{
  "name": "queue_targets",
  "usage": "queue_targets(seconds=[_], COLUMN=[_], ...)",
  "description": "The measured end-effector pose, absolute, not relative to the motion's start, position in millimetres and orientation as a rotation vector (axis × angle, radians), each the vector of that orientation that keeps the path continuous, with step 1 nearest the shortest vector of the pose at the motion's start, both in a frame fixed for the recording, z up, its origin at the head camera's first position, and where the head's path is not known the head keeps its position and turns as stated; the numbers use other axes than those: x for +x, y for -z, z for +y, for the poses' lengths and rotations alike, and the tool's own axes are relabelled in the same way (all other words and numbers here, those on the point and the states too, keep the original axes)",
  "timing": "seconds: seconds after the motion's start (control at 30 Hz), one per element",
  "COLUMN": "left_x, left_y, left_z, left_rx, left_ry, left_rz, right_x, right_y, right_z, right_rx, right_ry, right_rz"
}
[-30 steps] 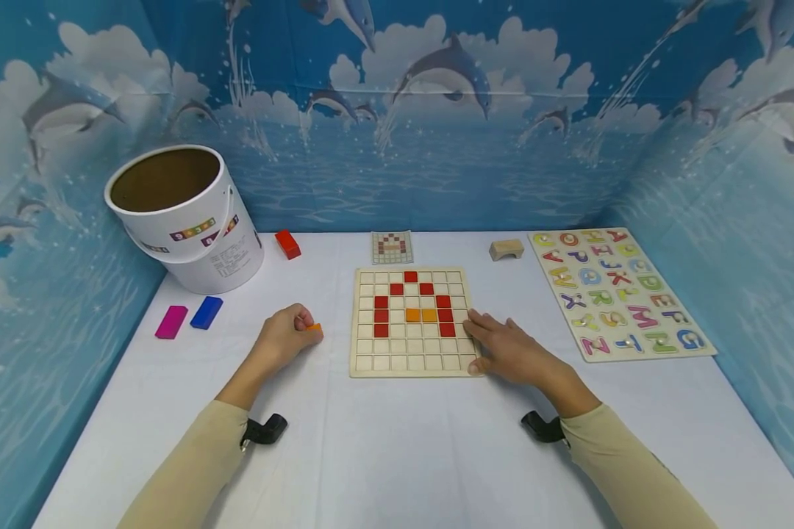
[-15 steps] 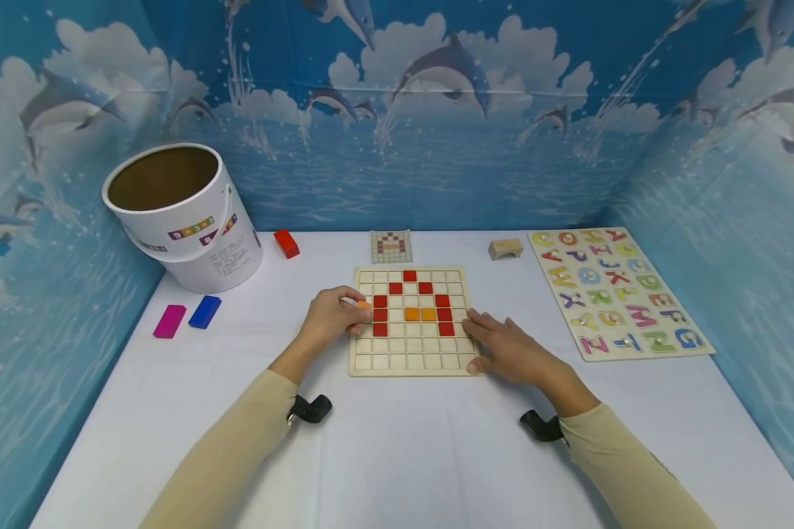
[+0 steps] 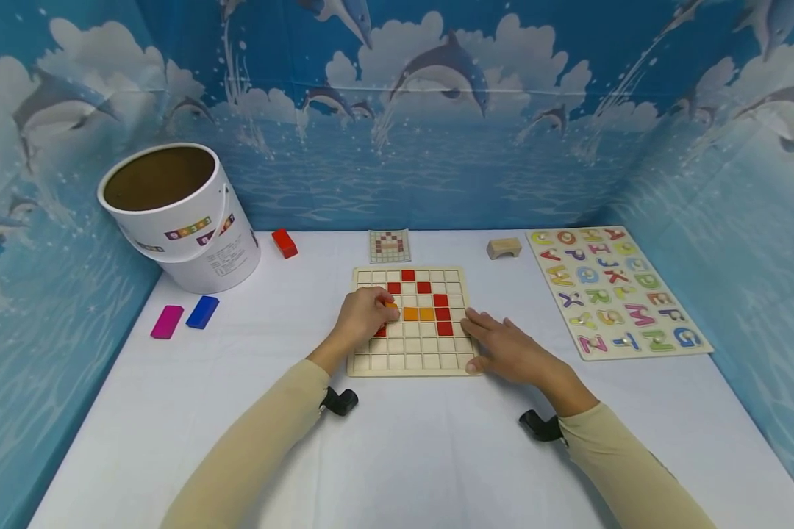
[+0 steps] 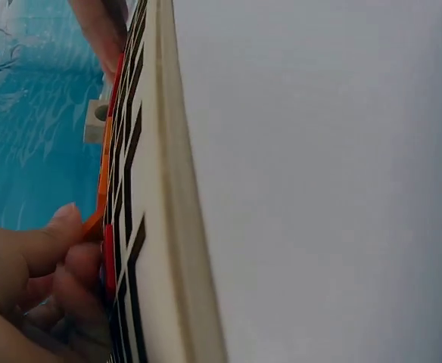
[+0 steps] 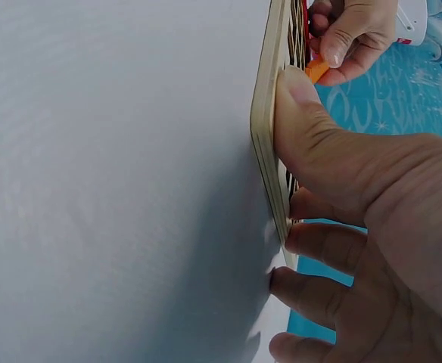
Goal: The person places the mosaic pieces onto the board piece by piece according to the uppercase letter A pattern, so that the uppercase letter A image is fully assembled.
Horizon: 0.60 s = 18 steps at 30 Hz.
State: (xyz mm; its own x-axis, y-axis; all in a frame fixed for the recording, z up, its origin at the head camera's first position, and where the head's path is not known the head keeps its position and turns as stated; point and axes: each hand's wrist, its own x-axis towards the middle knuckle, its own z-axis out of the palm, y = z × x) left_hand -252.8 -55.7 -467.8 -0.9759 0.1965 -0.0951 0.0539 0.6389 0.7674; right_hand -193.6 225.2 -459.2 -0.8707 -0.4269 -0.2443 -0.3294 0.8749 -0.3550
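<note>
While the right hand (image 3: pixel 512 353) lies flat with relaxed fingers on the right edge of the wooden grid board (image 3: pixel 410 360), the left hand (image 3: pixel 364 317) pinches an orange tile (image 3: pixel 391 304) over the board's left-middle cells, beside the red tiles (image 3: pixel 442 314).

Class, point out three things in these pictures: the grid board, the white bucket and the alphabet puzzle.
grid board (image 3: pixel 410 359), head view, bare near rows.
white bucket (image 3: pixel 205 253), head view, outer side wall.
alphabet puzzle (image 3: pixel 635 351), head view, near edge strip.
</note>
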Motion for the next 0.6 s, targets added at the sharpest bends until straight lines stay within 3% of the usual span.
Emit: queue_targets(seconds=[0.23, 0.43, 0.6], left_x=[-252.7, -250.6, -244.8], left_y=[468.5, 467.5, 467.1], left_z=[-52.8, -56.7, -56.3], left_rx=[0.356, 0.416, 0.625], left_ry=[-0.938, -0.975, -0.829], left_rz=[2.836, 2.809, 2.845], right_x=[-194.0, -193.5, -193.9], right_y=[460.4, 459.5, 460.3], right_z=[225.5, 225.6, 226.2], right_rx=[-0.571, -0.571, -0.572], right_ry=[0.431, 0.43, 0.437], right_rz=[2.733, 2.731, 2.729])
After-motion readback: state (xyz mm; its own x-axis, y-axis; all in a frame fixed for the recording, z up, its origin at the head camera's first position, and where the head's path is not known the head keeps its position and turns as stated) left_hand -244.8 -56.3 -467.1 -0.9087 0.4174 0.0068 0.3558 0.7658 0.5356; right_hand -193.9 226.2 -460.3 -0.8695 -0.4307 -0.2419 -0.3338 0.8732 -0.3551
